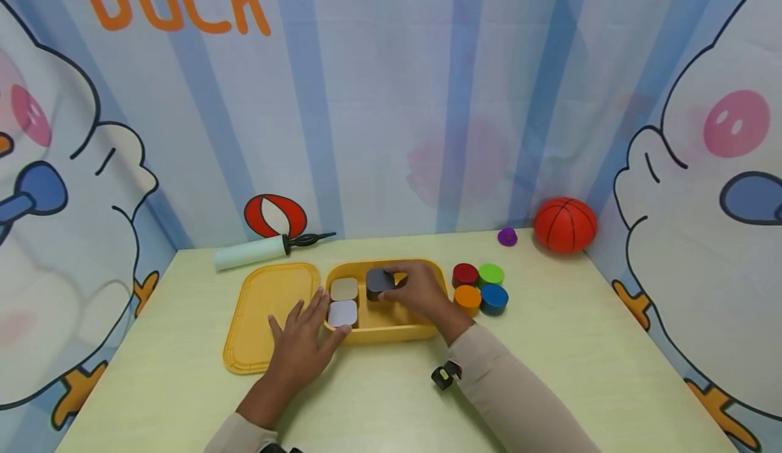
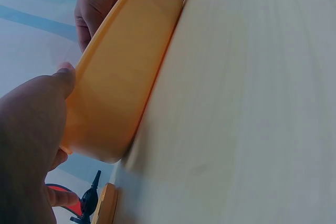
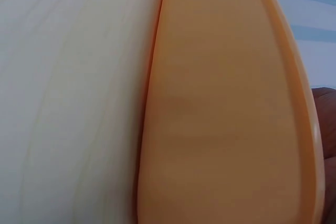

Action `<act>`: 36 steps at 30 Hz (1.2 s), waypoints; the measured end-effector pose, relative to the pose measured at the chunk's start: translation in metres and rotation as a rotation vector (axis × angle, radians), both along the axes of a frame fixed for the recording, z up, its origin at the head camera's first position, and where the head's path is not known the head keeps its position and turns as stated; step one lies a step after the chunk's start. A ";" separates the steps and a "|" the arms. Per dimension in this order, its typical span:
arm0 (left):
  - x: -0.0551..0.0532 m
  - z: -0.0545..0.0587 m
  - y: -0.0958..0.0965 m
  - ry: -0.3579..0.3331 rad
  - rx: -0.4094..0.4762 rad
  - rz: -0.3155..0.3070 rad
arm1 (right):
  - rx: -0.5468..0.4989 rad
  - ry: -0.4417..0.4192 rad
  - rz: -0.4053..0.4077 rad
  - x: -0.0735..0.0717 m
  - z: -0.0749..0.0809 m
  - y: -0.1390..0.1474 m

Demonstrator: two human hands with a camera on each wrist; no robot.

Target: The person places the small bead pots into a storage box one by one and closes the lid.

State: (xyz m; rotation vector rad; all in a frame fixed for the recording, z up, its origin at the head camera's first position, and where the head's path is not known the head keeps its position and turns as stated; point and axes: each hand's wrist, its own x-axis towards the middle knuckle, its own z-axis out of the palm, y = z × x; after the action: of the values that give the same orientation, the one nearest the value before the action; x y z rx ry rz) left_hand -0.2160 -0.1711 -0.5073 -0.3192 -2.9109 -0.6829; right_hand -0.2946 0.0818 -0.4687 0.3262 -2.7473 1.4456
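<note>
A yellow box (image 1: 391,335) stands uncovered on the table, holding a beige block (image 1: 344,289) and a white block (image 1: 343,313) side by side at its left end. My right hand (image 1: 421,293) reaches into the box and pinches a dark grey, round-cornered block (image 1: 380,282) between thumb and fingers. Spread fingers of my left hand (image 1: 302,344) touch the box's left end, with the thumb at its front rim. In the left wrist view that thumb (image 2: 64,77) rests against the rim. The box wall hides most of the right hand (image 3: 326,129) in the right wrist view.
Left of the box lies a yellow lid (image 1: 269,317), with a pale green hand pump (image 1: 256,252) behind it. Red (image 1: 466,274), green (image 1: 491,274), orange (image 1: 467,299) and blue (image 1: 494,299) round pieces stand at the right. A purple piece (image 1: 507,237) and red ball (image 1: 565,225) are farther back.
</note>
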 end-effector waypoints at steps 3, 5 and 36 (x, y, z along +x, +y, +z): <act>0.000 0.000 0.000 0.002 0.006 -0.001 | 0.024 -0.012 -0.001 -0.003 -0.002 -0.003; 0.000 0.001 0.001 0.004 0.003 0.000 | 0.039 -0.019 -0.005 -0.004 -0.002 -0.005; 0.000 0.001 0.000 -0.010 0.008 -0.004 | 0.080 -0.034 0.014 -0.007 -0.013 -0.021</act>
State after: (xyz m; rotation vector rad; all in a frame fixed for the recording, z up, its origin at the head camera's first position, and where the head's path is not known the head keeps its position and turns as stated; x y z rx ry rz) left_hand -0.2157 -0.1713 -0.5065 -0.3213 -2.9167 -0.6988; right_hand -0.3019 0.0605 -0.4815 0.3259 -2.8409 1.3592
